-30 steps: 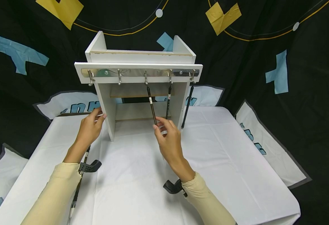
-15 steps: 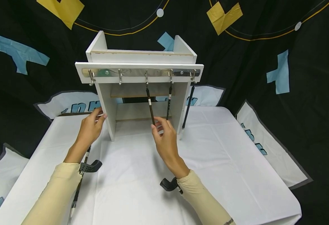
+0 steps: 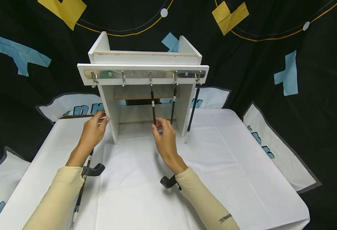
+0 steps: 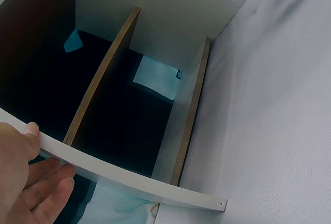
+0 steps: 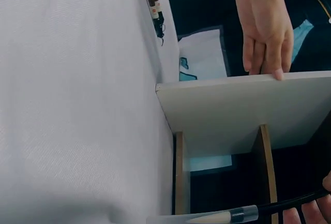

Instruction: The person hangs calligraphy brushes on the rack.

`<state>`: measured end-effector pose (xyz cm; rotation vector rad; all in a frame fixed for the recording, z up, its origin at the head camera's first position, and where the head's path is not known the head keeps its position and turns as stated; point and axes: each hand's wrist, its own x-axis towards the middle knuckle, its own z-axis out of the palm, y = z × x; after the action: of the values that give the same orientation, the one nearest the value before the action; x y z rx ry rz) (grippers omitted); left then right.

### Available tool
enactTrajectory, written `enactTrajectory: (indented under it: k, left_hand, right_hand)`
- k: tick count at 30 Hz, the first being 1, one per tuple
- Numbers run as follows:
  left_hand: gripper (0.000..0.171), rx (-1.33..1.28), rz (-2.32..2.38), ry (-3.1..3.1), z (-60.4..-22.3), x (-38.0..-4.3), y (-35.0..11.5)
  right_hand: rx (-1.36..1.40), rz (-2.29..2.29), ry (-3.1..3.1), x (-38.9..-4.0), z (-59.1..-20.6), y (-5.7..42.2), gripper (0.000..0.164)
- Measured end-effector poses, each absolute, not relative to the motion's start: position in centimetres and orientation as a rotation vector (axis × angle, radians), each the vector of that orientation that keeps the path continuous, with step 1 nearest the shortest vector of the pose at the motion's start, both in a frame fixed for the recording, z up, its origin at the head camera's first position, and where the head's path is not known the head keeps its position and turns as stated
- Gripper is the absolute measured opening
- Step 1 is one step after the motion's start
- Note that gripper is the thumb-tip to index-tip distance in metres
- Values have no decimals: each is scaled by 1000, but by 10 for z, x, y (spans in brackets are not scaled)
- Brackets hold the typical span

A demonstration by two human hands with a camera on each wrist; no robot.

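The right hand [image 3: 167,140] loosely pinches the brush [image 3: 153,108] hung from the middle hook [image 3: 150,78] towards the far edge of the worktop [image 3: 214,172], seemingly steadying it, which calls for gentle release, while the left hand [image 3: 92,131] grips the shelf [image 3: 112,110].

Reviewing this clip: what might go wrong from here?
The middle brush, in the right hand, hangs from the middle hook; an upward tug could unhook it. The next brush hangs close by, so a sideways swing might knock it. The left hand grips the side panel; a jolt there could set the hanging brushes swaying.
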<state>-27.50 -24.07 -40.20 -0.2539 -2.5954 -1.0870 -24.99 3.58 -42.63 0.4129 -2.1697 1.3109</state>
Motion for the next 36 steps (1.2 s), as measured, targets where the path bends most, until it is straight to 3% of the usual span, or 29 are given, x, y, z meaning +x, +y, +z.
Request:
enactTrajectory:
  k: [20, 32, 36]
  left_hand:
    - [55, -245, -1088, -2610, -403, -275, -242]
    - [55, -249, -1087, -2618, -403, -277, -241]
    - [54, -251, -1082, -2615, -401, -277, -242]
  right_hand:
    - [368, 1221, -2317, -272, -435, 22, 29]
    - [360, 1229, -2350, -265, -437, 30, 50]
    - [444, 1162, -2231, -252, -431, 48, 38]
